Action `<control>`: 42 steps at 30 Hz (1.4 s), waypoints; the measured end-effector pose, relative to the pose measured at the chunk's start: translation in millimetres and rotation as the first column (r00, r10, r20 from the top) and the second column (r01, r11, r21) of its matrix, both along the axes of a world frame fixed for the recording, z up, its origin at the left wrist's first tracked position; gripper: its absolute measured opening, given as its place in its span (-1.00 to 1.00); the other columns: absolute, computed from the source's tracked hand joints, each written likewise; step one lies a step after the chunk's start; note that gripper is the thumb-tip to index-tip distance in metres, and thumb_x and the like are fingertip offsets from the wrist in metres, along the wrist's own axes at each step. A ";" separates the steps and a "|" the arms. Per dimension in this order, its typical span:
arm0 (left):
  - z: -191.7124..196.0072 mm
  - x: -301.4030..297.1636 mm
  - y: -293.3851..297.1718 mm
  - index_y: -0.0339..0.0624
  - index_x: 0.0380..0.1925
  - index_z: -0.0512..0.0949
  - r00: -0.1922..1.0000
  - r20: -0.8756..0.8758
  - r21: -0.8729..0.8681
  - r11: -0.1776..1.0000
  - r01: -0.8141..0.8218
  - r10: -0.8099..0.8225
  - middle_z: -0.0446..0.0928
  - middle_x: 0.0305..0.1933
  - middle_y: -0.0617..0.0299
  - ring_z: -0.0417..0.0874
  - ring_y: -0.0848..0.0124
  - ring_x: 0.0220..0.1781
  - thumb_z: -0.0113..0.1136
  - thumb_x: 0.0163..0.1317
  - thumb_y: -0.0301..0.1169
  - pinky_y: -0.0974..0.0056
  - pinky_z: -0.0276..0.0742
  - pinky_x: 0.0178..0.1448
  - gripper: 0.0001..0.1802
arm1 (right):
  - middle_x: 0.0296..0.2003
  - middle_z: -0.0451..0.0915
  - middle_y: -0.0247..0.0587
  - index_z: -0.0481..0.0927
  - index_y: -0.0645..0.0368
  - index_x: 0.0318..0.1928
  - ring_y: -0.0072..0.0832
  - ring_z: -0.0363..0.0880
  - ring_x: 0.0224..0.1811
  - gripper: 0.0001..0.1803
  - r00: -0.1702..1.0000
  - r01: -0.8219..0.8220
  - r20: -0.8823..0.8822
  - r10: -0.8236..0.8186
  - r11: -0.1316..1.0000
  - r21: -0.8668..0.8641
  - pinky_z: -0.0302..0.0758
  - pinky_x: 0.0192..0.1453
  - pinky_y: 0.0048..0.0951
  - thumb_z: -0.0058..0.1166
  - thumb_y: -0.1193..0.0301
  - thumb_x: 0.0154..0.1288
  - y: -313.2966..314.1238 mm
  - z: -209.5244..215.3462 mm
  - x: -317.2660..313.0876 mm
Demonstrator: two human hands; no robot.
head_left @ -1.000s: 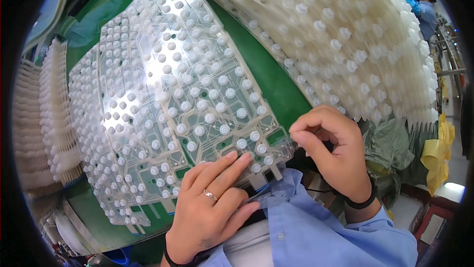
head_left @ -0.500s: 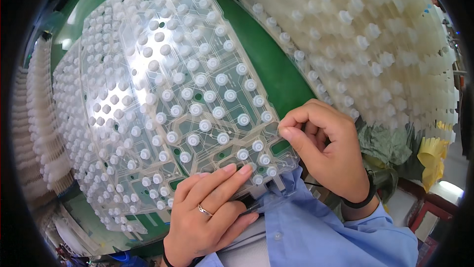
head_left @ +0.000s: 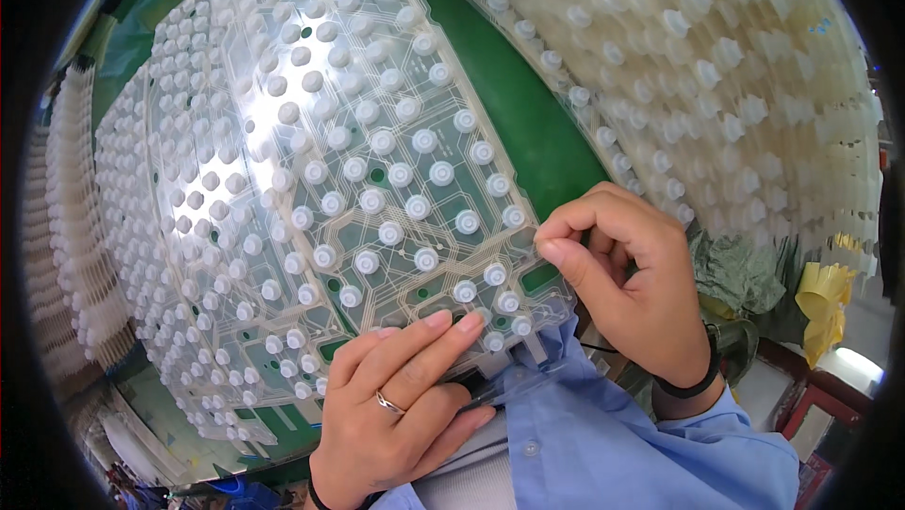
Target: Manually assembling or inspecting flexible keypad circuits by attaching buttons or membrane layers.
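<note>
Item: clear membrane sheet (head_left: 377, 180) with white rubber domes, centre frame, on green table (head_left: 537, 133). My left hand (head_left: 396, 406) lies flat, fingers open, on its lower edge. My right hand (head_left: 632, 284) pinches, apparently, its right edge.

We list two bare hands: the left hand (head_left: 396, 406) wears a slim silver-coloured ring (head_left: 389, 403) on one finger and a dark band (head_left: 316, 496) at the wrist, only partly in view at the lower edge. The right hand (head_left: 632, 293) wears a narrow black wristband (head_left: 686, 386), just above the cuff of a light blue long sleeve (head_left: 726, 444). We also note the light blue shirt front (head_left: 575, 444) with one small pale button (head_left: 531, 449) and a strip of paler grey cloth (head_left: 462, 482) beneath it; nails are short and unpainted.
</note>
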State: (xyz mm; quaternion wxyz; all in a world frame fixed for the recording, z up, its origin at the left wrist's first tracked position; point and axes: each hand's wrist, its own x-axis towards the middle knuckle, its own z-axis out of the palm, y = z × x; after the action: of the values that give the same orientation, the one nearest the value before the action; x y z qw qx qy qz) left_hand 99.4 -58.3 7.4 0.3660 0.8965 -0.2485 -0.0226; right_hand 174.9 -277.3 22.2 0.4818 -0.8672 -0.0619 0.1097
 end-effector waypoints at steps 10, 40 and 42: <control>-0.7 0.2 -0.7 -0.02 -0.60 0.51 1.000 -0.003 -0.001 1.000 -0.009 0.009 0.63 0.14 0.13 0.57 0.14 0.20 0.45 -0.07 -0.20 0.07 0.39 0.12 -0.72 | -0.46 0.53 -0.32 0.60 0.18 -0.31 -0.66 0.35 -0.68 -0.96 0.999 -0.008 0.043 0.010 0.998 -0.062 0.23 -0.60 -0.56 0.19 0.57 0.23 2.3 -1.0 0.5; 17.2 -19.0 -0.6 -0.17 -0.69 0.55 0.983 -0.044 -0.171 0.968 -0.184 0.179 0.69 0.00 0.01 0.49 -0.04 0.29 0.39 -0.01 -0.19 0.02 0.37 0.29 -0.68 | -0.23 0.67 -0.09 0.58 0.25 -0.01 -0.30 0.69 -0.20 -0.64 0.983 -0.142 -0.068 0.171 0.940 0.311 0.57 -0.19 -0.39 0.33 0.54 0.16 -25.0 12.9 -83.3; 23.4 -23.8 -2.9 -0.17 -0.69 0.54 0.979 -0.026 -0.135 0.970 -0.204 0.202 0.69 0.00 0.02 0.49 -0.05 0.28 0.39 -0.01 -0.20 0.02 0.36 0.29 -0.68 | -0.21 0.68 -0.08 0.59 0.25 -0.04 -0.29 0.70 -0.17 -0.66 0.984 -0.104 -0.105 0.147 0.937 0.333 0.59 -0.19 -0.37 0.33 0.53 0.16 -27.8 13.5 -88.8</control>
State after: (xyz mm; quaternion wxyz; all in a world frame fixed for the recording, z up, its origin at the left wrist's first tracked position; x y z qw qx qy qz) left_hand 75.6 -61.2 30.8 0.4284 0.8899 -0.1542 0.0267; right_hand 86.0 -305.1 35.6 0.6133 -0.7611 -0.1035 0.1838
